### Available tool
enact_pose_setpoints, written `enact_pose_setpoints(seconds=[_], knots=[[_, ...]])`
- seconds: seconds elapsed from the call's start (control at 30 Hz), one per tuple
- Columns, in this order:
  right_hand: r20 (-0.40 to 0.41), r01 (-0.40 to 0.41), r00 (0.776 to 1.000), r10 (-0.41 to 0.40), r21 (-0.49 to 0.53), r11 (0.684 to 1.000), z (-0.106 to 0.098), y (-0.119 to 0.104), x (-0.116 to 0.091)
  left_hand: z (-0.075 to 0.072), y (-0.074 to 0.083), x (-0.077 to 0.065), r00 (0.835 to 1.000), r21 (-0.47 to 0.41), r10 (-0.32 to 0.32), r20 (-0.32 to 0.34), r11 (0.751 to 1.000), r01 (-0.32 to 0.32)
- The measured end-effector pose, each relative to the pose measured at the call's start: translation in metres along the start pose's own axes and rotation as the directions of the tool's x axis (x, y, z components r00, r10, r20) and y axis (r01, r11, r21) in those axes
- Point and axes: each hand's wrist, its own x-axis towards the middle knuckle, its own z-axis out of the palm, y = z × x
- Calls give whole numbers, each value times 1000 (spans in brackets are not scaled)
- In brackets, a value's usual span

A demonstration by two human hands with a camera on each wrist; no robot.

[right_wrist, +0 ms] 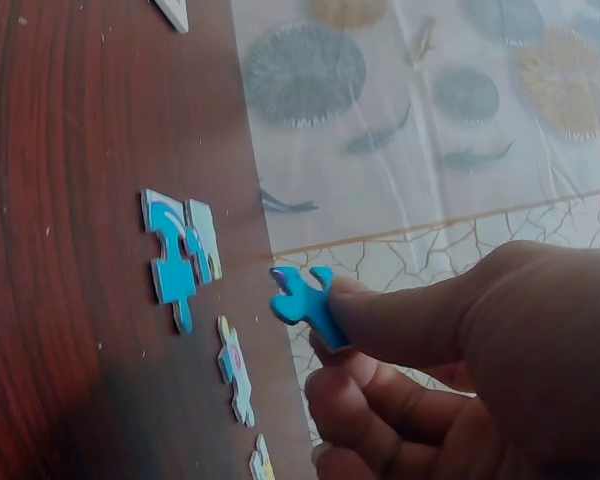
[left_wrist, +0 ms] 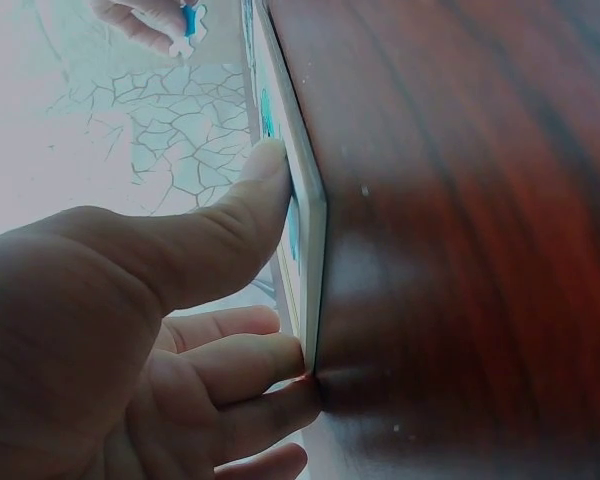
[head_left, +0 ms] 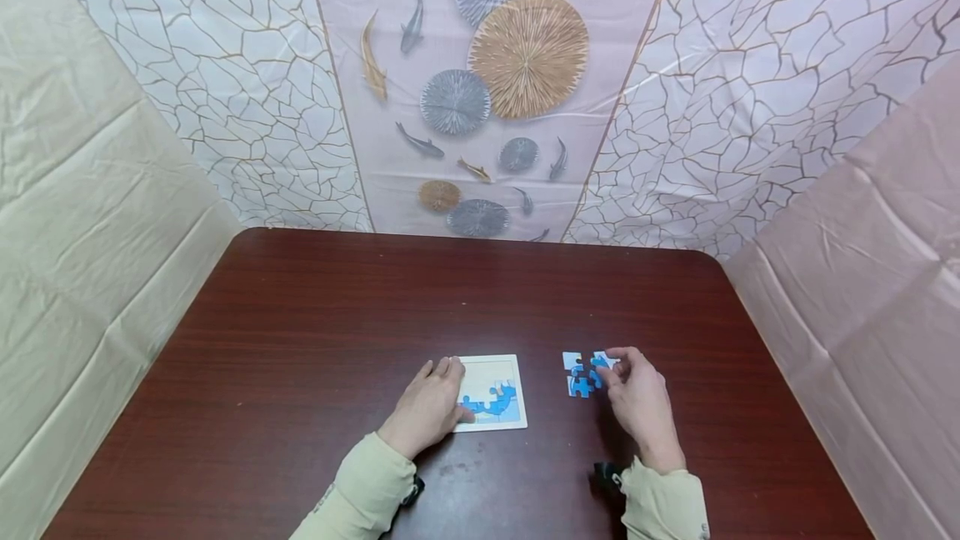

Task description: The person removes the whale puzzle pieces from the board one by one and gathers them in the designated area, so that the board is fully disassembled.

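Our right hand (head_left: pixel 641 407) pinches a piece (right_wrist: pixel 305 303); toward the bench's (head_left: pixel 300 323) left edge lies the tray (head_left: pixel 480 375), our relaxed left hand (head_left: pixel 424 408) on it.

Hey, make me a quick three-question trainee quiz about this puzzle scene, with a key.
1. Which hand holds a puzzle piece?
2. True or false: the puzzle tray is completely filled.
3. In the head view, where do the loose pieces on the table lie?
a) left of the tray
b) right of the tray
c) inside the tray

Key:
1. The right hand.
2. False; part is bare.
3. b
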Motion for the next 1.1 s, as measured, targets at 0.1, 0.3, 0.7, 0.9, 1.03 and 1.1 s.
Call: enact_pose_setpoints(seconds=[0.1,0.3,0.7,0.9,1.03,1.1], knots=[[20,-23,1000,23,-18,1000,-1,1,0,22,-14,3,999,18,11,-33,1000,-10],[66,-57,996,59,-26,998,-2,1,0,27,-18,3,998,42,27,-55,999,-24],[51,-52,997,53,-34,998,17,37,12,31,-21,2,997,98,45,-67,994,-38],[67,-57,996,61,-60,997,20,45,14,0,-1,-1,999,35,33,-23,999,-32],[80,-83,993,90,-84,993,17,36,10,6,-6,0,999,45,44,-32,998,-43],[101,-102,989,110,-89,991,12,25,6,16,-13,1,998,62,50,-46,997,-47]])
